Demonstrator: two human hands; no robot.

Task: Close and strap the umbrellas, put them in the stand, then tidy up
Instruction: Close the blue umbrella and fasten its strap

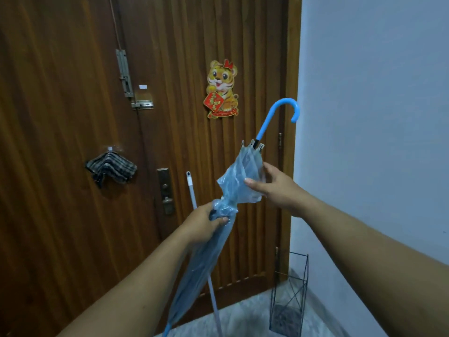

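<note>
Left hand [206, 222]: wrapped round the bunched middle of the umbrella [239, 171], fingers curled tight
Right hand [274, 188]: loose upper folds are pinched between thumb and fingers
Umbrella: held tilted in mid-air, blue hooked handle up to the right, tip down at the bottom edge of view
Pole [192, 190]: white, leaned on the door [73, 117] just behind the umbrella
Stand [298, 253]: wire, set on the floor in the corner by the wall [376, 117], well below the right hand, open at the top
Door: a cloth [110, 167] and a tiger sticker [222, 90] are hung on it

The single head-worn camera looked forward and slightly down from close range, facing the wooden door [60, 142] with the pale wall [376, 117] at its right.
</note>
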